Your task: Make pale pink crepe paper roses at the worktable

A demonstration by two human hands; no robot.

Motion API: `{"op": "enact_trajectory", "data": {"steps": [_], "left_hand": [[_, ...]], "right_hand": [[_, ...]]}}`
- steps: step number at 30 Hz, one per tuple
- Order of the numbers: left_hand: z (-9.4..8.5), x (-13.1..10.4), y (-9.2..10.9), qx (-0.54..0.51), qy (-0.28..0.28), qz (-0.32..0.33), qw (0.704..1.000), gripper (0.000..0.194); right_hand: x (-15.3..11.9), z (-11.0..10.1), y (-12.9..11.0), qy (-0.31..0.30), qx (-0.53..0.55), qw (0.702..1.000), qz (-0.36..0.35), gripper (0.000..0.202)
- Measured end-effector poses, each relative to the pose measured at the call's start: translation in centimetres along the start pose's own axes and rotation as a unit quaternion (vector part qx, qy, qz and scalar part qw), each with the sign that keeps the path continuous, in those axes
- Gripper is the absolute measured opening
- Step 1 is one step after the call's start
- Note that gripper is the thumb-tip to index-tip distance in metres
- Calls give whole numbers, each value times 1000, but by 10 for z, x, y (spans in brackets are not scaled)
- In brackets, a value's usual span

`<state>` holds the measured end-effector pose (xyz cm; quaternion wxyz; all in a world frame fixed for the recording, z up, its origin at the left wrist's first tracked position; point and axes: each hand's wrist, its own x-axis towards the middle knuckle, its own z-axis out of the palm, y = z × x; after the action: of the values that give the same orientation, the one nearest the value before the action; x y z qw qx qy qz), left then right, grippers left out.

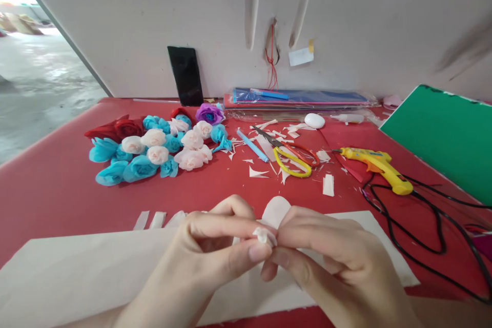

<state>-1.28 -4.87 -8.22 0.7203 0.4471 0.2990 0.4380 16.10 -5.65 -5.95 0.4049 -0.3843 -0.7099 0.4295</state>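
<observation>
My left hand pinches a small rolled piece of white paper between thumb and forefinger. From the right, my right hand is closed around the same piece, its fingertips touching my left ones. A rounded white petal shape shows just behind the fingertips. Beneath both hands lies a long cream paper sheet. Cut white strips rest at its far edge, left of centre.
Paper flowers in blue, pink, red and purple fill the back left. Scissors, a blue pen and scraps lie mid-table. Right are a yellow glue gun, its black cord and a green board. A phone leans behind.
</observation>
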Motion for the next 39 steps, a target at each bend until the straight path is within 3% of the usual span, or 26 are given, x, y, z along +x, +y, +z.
{"op": "enact_trajectory", "data": {"steps": [4, 9, 14, 16, 20, 23, 28, 33, 36, 39], "left_hand": [[-2, -2, 1, -15, -24, 7, 1000, 9], [-3, -1, 4, -40, -46, -11, 998, 6], [-6, -3, 3, -42, -37, -16, 998, 7], [-7, -4, 2, -31, -27, -15, 999, 7], [-8, -4, 2, 13, -4, -24, 1000, 16], [-6, -2, 2, 29, 16, -34, 999, 17], [-1, 0, 0, 35, 34, -21, 999, 17], [2, 1, -3, 33, 60, -19, 998, 14], [2, 0, -3, 24, 61, -21, 998, 13], [1, 0, -1, 4, 52, -19, 998, 12]], "right_hand": [[3, -2, -2, -31, 114, 990, 79, 21], [8, -4, 1, -96, 266, 946, 158, 18], [9, -6, 7, -126, 330, 913, 204, 11], [9, -6, 8, -129, 297, 928, 186, 8], [8, -3, 5, -95, 88, 985, 115, 9], [8, 0, 1, -44, -22, 998, 27, 12], [5, 4, 3, 8, -157, 984, -80, 27], [-2, 9, 8, 75, -261, 945, -181, 19], [-6, 11, 10, 87, -278, 938, -190, 20], [-6, 12, 10, 82, -240, 952, -174, 20]]}}
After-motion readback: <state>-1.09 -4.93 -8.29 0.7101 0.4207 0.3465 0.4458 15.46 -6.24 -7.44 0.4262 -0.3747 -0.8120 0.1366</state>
